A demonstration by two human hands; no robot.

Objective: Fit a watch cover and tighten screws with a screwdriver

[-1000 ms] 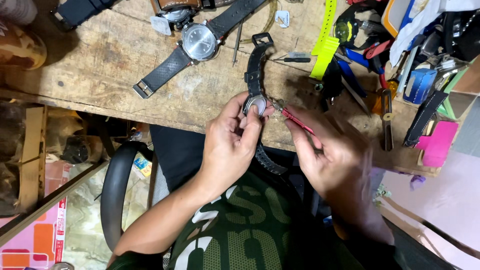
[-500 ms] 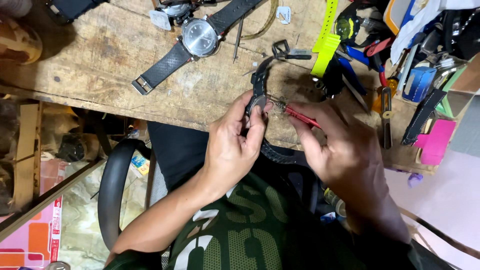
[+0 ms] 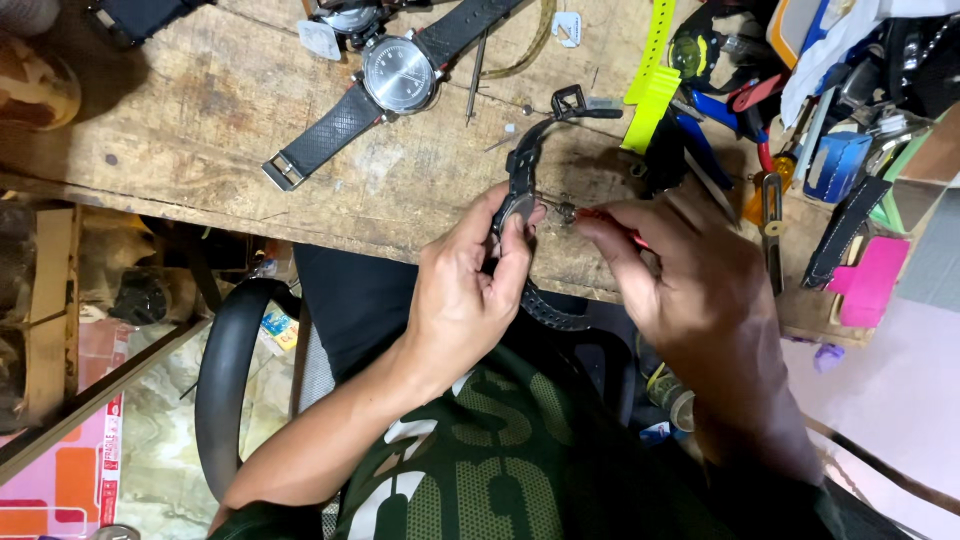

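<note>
Wooden tabletop [image 3: 200, 130] filled the upper frame. Black-strapped watch [image 3: 518, 205], centre frame, was lifted slightly further up over the tabletop edge than a second ago. It was gripped by left hand [image 3: 465, 290]; red-handled tool [image 3: 610, 216] was pinched in right hand [image 3: 690, 290], tip kept at the case.
</note>
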